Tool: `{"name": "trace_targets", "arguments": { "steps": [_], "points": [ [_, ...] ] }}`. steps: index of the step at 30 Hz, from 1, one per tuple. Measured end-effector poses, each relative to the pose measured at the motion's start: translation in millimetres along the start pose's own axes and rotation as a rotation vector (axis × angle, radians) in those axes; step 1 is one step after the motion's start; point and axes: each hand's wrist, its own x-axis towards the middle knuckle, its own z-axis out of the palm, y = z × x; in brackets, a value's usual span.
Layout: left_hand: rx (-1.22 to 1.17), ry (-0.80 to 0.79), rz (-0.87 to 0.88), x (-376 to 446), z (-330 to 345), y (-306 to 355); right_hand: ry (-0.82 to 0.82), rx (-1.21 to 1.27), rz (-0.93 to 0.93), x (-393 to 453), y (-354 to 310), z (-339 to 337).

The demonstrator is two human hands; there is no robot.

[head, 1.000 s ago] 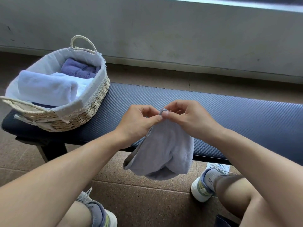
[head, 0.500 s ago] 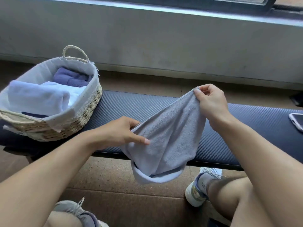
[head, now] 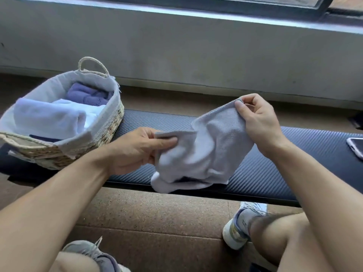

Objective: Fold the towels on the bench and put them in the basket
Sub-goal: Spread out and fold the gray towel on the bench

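The right hand pinches one corner of the grey towel high; the left hand pinches the edge lower, leftward. The towel sags between them over the bench; the basket lies nearer the left hand.

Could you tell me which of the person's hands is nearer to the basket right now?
Left. The left hand grips the grey towel just right of the basket; the right hand pinches its far corner, further right.
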Motion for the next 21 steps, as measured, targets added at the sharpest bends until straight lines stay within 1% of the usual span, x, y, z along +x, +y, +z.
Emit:
{"name": "trace_targets", "arguments": {
  "steps": [1,3,4,6,8,10,11,13,16,19,21],
  "points": [
    [0.019,0.081,0.014,3,0,-2,-0.041,0.022,-0.007,-2,-2,1],
    [0.119,0.248,0.087,9,4,-6,-0.173,0.050,-0.030,-9,-7,6],
    [0.182,0.294,0.111,10,8,-8,-0.256,0.040,-0.049,-14,-10,9],
    [0.288,0.331,0.129,10,15,-11,-0.428,-0.031,-0.095,-26,-13,20],
    [0.353,0.318,0.144,10,21,-13,-0.592,-0.108,-0.118,-36,-14,31],
    [0.374,0.298,0.155,9,25,-13,-0.694,-0.164,-0.109,-44,-15,41],
    [0.369,0.295,0.163,9,26,-13,-0.715,-0.193,-0.098,-46,-15,43],
    [0.348,0.284,0.168,9,25,-12,-0.707,-0.245,-0.080,-47,-15,45],
    [0.335,0.222,0.144,9,24,-11,-0.658,-0.292,-0.094,-46,-14,47],
    [0.241,0.195,0.121,8,25,-11,-0.523,-0.278,-0.108,-41,-11,50],
    [0.260,0.214,0.110,8,24,-12,-0.424,-0.273,-0.072,-36,-9,51]
  ]
}}
